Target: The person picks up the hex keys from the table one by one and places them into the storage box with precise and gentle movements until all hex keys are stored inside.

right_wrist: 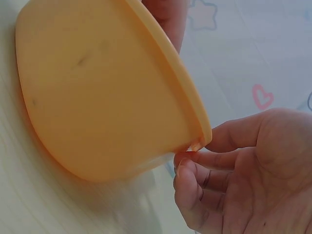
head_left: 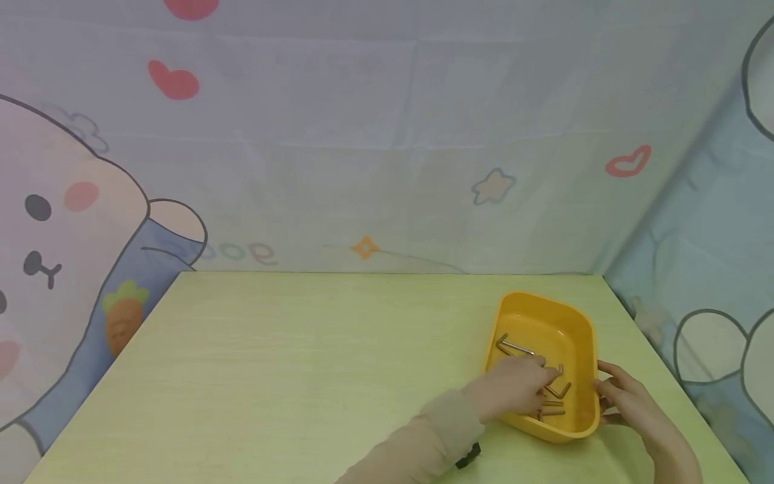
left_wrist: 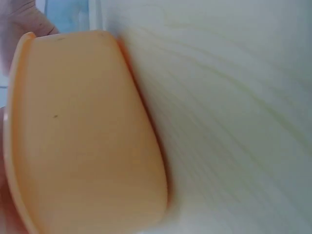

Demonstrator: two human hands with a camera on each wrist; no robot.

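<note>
A yellow plastic bin (head_left: 580,376) stands on the right part of the table, with several metal hex keys (head_left: 559,391) lying inside. My left hand (head_left: 514,383) reaches over the bin's left wall and down among the hex keys. One finger stretches to the right above them; I cannot tell whether the others grip a key. On the opposite side, my right hand (head_left: 629,400) pinches the bin's right rim between thumb and finger. In the right wrist view, the thumb and fingertips of that hand (right_wrist: 258,165) meet at the rim's corner. The left wrist view mostly shows the bin's outer wall (left_wrist: 87,131).
The pale yellow-green table (head_left: 272,376) stretches left of the bin. Printed cloth (head_left: 387,134) hangs behind the table and along its right side. A small black object (head_left: 468,457) shows beside the left sleeve (head_left: 423,437).
</note>
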